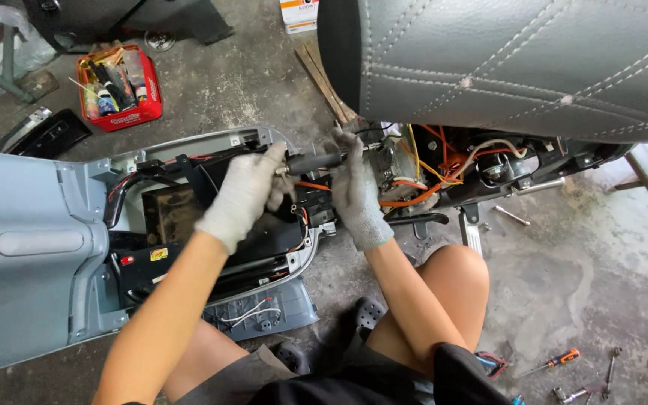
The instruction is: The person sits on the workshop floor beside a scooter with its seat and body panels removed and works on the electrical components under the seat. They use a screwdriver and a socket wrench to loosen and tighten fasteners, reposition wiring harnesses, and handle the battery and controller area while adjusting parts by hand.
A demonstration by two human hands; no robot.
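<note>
My left hand (245, 191) in a grey knit glove curls its fingers round the end of a dark cylindrical tool handle (314, 161); my gloved right hand (355, 191) grips its other end, over the open scooter bay. The quilted grey seat (504, 64) hides the tool's tip; can't make it out.

Two gloved hands (245, 191), one red basket (120, 88), one screwdriver (553, 364).

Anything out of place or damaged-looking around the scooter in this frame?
Yes. The scooter is opened up, with orange wires spilling loose under the raised seat. A removed grey panel lies on the concrete, and a screwdriver sits loose nearby. Both gloved hands, left hand and right hand, grip a black tool.
</note>
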